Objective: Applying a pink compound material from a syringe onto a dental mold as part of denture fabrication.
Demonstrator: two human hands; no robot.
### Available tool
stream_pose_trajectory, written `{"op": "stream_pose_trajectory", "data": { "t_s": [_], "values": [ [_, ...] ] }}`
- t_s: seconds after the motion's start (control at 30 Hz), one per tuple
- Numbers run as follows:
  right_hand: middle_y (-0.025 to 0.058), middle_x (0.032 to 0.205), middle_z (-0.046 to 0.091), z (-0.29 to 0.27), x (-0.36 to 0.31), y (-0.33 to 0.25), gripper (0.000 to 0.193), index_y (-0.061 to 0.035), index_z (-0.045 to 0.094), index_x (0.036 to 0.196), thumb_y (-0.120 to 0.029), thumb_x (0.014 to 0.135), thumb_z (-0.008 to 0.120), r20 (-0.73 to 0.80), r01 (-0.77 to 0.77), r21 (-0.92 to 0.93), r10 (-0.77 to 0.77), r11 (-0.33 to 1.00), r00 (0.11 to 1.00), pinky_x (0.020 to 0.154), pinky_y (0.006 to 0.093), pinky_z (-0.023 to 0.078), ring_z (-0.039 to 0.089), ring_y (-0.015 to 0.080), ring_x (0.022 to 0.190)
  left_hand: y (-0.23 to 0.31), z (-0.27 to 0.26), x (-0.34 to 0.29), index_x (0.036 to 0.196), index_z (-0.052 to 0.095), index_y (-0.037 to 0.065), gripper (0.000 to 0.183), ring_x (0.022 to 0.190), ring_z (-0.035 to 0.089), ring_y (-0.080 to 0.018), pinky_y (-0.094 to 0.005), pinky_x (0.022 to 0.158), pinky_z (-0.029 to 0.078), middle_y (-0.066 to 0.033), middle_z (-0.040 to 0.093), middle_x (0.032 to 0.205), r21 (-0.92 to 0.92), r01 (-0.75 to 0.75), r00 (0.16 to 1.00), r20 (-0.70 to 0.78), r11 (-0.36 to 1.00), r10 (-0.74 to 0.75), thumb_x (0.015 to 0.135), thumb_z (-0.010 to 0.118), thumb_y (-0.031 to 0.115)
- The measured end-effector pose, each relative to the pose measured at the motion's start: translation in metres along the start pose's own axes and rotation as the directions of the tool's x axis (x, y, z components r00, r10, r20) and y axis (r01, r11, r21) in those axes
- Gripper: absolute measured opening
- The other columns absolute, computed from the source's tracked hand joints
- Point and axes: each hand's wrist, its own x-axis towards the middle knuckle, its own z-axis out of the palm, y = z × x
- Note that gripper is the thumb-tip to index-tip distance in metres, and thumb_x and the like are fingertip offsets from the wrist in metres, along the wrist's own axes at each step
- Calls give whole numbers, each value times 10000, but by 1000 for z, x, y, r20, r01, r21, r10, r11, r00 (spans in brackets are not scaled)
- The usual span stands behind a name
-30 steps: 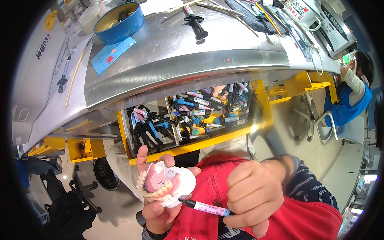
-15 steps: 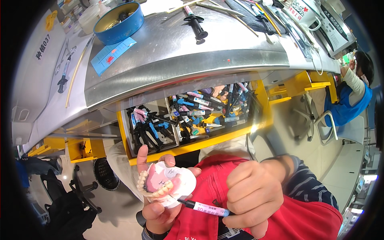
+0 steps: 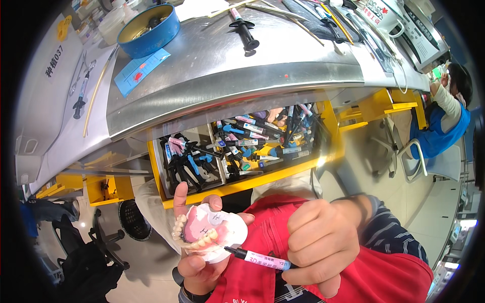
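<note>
My left hand (image 3: 198, 272) is closed round a white plaster dental model (image 3: 234, 233), its fingers and thumb at the edges. The model carries pink gum material and a curved row of cream-coloured teeth (image 3: 203, 239). In my right hand (image 3: 322, 242), a slim dental syringe (image 3: 262, 259) with a pink-and-white label lies nearly level, gripped in a fist. Its black front end and thin tip point left at the teeth nearest me. Whether the tip touches the model I cannot tell. My right fingers hide the syringe's rear end.
Beyond my hands, a pulled-out yellow drawer (image 3: 242, 187) holds many jumbled syringes. Above it runs the metal-edged bench (image 3: 237, 81), with a blue round tin (image 3: 149, 38), a black syringe (image 3: 246, 36) and a white mug (image 3: 376, 15). A person in blue (image 3: 440, 121) sits far right.
The syringe's tip has shifted slightly to the right along the model, and its barrel has tilted a little. My left hand and the dental model stay almost where they were.
</note>
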Motion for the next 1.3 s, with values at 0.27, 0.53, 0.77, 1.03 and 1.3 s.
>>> {"op": "stream_pose_trajectory", "data": {
  "t_s": [0.27, 0.53, 0.77, 1.03, 1.3],
  "values": [
    [53, 604, 492, 0, 0, -1, 545, 33, 637, 745, -359, 1026, 383, -12, -3, 3, 3, 1000, 1000, 408, 251, 283, 426, 122, 464, -1, 3, 0, 1473, 141, 228, 1100, 1025, 583, -513, -551, 933, 506, -135, 437, 1165, 9, -6, 1000, -19, 1000, 6, 567, 764, 201],
    [46, 581, 485, 3, 0, 0, 493, 20, 620, 723, -336, 1008, 436, -92, 56, -14, -57, 998, 994, 415, 274, 316, 440, 143, 452, -3, 2, 1, 1476, 138, 195, 1104, 987, 606, -474, -577, 945, 489, -153, 439, 1148, 32, -26, 999, -20, 999, 27, 559, 750, 236],
    [54, 601, 492, 1, -2, -1, 547, 31, 637, 734, -356, 1025, 383, -30, -2, 28, 3, 1000, 1000, 406, 251, 278, 420, 122, 463, -2, 5, 1, 1475, 210, 140, 1014, 935, 635, -459, -372, 632, 627, -177, 441, 1138, -35, -7, 1000, 8, 999, 7, 632, 760, 262],
    [57, 604, 491, 0, -2, -1, 540, 32, 640, 745, -348, 1027, 380, -12, -2, 18, 2, 1000, 1000, 412, 253, 269, 414, 120, 463, -3, 0, 0, 1468, 224, 136, 1028, 860, 640, -449, -444, 702, 582, -189, 460, 1143, -64, 9, 1000, 1, 998, -9, 623, 774, 336],
    [53, 598, 488, 2, -2, 0, 540, 32, 638, 748, -348, 1029, 376, -24, -8, 21, 9, 1000, 1000, 409, 252, 265, 408, 119, 457, -4, 2, 1, 1464, 252, 128, 1005, 820, 637, -458, -383, 598, 602, -186, 453, 1139, -69, 3, 1000, -11, 998, -4, 629, 779, 314]
  ]
}}
